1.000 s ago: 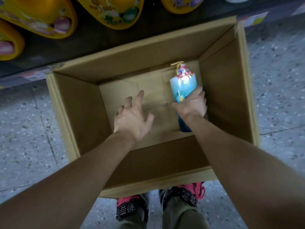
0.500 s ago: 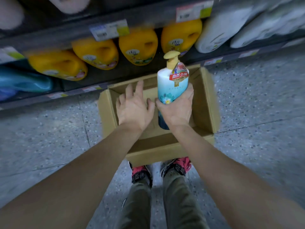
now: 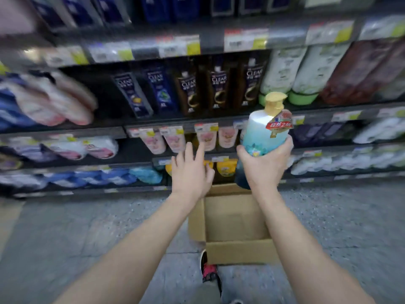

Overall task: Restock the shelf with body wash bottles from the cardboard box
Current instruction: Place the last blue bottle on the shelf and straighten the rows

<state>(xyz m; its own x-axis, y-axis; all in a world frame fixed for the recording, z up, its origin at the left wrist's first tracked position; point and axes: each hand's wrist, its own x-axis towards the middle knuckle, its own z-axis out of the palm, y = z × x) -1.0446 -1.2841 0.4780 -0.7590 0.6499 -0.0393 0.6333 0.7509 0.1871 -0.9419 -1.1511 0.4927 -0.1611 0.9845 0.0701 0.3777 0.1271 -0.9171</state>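
Observation:
My right hand (image 3: 266, 167) grips a body wash bottle (image 3: 264, 130), white fading to teal, with a gold pump and a red tag, held upright in front of the shelves. My left hand (image 3: 190, 172) hovers beside it with fingers spread, holding nothing. Below both hands the cardboard box (image 3: 232, 249) stands open on the floor, and its visible inside holds no bottles. The shelf unit (image 3: 175, 125) rises just behind, with pink bottles (image 3: 207, 139) on the level facing my hands.
Dark shampoo bottles (image 3: 219, 91) and white-green bottles (image 3: 282, 73) fill the shelf above. Yellow jugs (image 3: 226, 167) and blue packs (image 3: 144, 174) sit on the low shelves. Speckled grey floor (image 3: 87, 227) spreads around the box; my pink shoe (image 3: 209, 272) stands at its near side.
My right hand has lifted the bottle out of the box and up to shelf height. The left hand rose alongside it, and my view swung up from the box to the shelves.

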